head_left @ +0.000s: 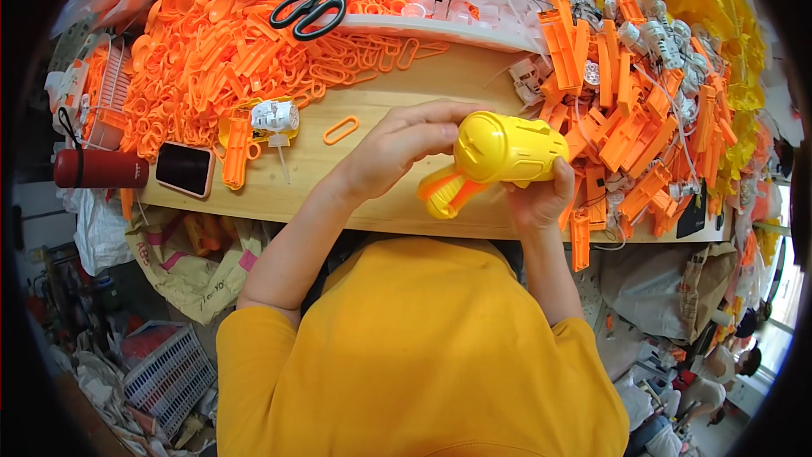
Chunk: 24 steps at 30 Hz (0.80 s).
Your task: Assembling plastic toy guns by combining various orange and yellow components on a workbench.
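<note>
Above the near edge of the table I hold a yellow plastic toy gun [512, 148] with a rounded body. Its handle, with an orange strip, points down and left. My right hand [543, 199] grips it from below at the right end, thumb on the side. My left hand [406, 145] is closed at its rounded left end, the fingertips partly hidden behind the body. On the table to the left lies an orange-and-yellow half shell [239, 148] with a white motor unit [275, 116] in it. A single orange oval ring [341, 129] lies between that shell and my left hand.
Orange loose parts [203, 42] heap at the far left, with black-handled scissors [315, 8] by a white tray [440, 30]. Orange shells with wired motors [634, 110] pile up at right, yellow shells [727, 25] behind. A phone [184, 169] and red flask [101, 168] lie left.
</note>
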{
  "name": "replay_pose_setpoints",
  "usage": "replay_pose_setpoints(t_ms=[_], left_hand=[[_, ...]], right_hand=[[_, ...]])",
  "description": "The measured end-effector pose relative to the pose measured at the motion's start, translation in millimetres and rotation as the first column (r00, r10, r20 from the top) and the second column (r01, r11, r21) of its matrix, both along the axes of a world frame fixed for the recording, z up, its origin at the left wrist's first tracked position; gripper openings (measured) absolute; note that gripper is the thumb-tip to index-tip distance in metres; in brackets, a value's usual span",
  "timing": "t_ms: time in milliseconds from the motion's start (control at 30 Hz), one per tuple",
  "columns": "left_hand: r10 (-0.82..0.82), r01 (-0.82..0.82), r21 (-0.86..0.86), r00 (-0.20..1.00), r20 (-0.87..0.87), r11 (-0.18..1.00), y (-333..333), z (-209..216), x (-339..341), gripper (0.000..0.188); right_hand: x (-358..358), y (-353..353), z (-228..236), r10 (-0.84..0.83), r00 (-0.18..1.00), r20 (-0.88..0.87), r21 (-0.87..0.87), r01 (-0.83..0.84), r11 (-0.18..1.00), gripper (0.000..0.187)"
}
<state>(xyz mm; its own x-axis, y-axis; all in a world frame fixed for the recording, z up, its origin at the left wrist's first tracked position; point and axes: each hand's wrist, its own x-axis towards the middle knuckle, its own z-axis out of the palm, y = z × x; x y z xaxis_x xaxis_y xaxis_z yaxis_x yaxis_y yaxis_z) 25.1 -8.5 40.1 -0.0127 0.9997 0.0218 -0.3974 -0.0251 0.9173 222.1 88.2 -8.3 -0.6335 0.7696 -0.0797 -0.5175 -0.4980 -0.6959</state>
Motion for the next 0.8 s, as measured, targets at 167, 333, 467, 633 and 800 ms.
replay_pose_setpoints(t_ms=[167,333,467,633,800], left_hand=[[-0.026,0.026,-0.066,1.0,-0.004,0.998,-2.1,0.3,-0.4,0.049],[-0.011,0.006,-0.071,0.997,-0.073,0.997,-2.8,-2.0,0.7,0.05],[-0.023,0.001,-0.106,0.977,-0.213,0.994,-5.9,7.7,-1.4,0.051],[0.063,-0.066,0.008,0.912,-0.405,0.998,-13.1,10.7,-4.4,0.051],[0.181,-0.101,0.167,0.791,-0.585,0.981,-14.7,10.6,-3.7,0.051]], right_hand=[[-2.4,-3.5,-11.1,0.003,1.0,-0.02,-0.171,-0.006,0.985,0.056],[-5.4,-4.2,-17.6,0.001,1.0,0.02,-0.228,0.003,0.974,0.054],[-11.6,-9.4,-13.0,-0.012,0.997,0.077,-0.229,0.029,0.973,0.054],[-8.1,-9.5,-10.7,0.01,0.99,0.138,-0.17,0.014,0.985,0.058],[-2.5,4.5,-16.6,0.08,0.989,0.126,-0.005,-0.08,0.997,0.064]])
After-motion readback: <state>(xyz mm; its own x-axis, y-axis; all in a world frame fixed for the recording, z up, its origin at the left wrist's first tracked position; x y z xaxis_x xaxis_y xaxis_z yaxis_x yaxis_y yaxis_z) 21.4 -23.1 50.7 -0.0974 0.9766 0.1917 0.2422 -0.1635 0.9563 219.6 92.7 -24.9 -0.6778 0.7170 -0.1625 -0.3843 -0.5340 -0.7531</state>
